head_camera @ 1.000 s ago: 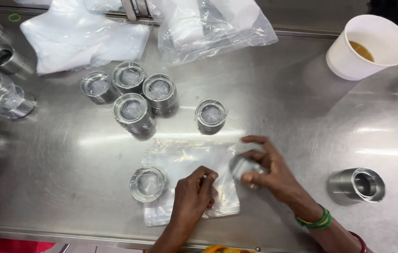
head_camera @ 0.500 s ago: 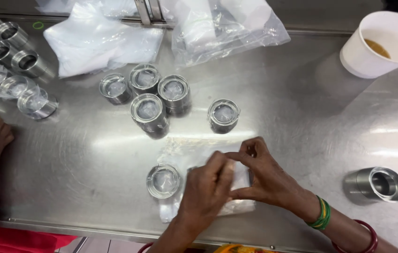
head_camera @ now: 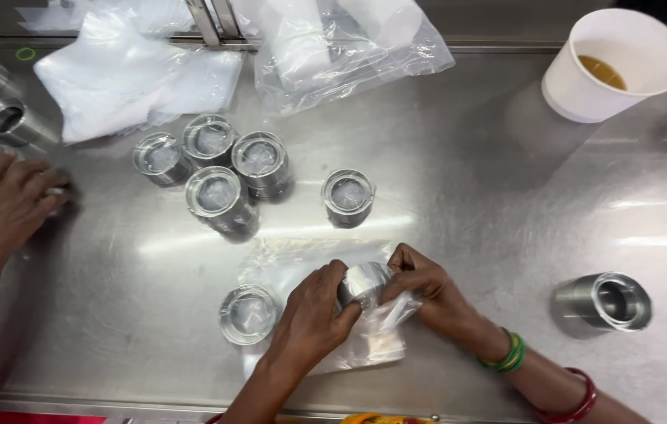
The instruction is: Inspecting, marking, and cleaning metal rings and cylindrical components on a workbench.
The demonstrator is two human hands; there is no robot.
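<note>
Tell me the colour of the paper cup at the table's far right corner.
White, with brownish liquid inside; the paper cup shows clearly in the head view.

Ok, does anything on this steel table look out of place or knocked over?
One bare metal cylinder lies on its side at the right, apart from the wrapped upright ones. An open paper cup of brown liquid also sits on the table.

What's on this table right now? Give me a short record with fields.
surface: steel table
left hand: grips a metal ring in a clear bag
right hand: pinches the same bag at the ring
beside left hand: wrapped ring
middle: five wrapped rings
right: bare ring, paper cup
far edge: spare bags
far left: another person's hand
</note>
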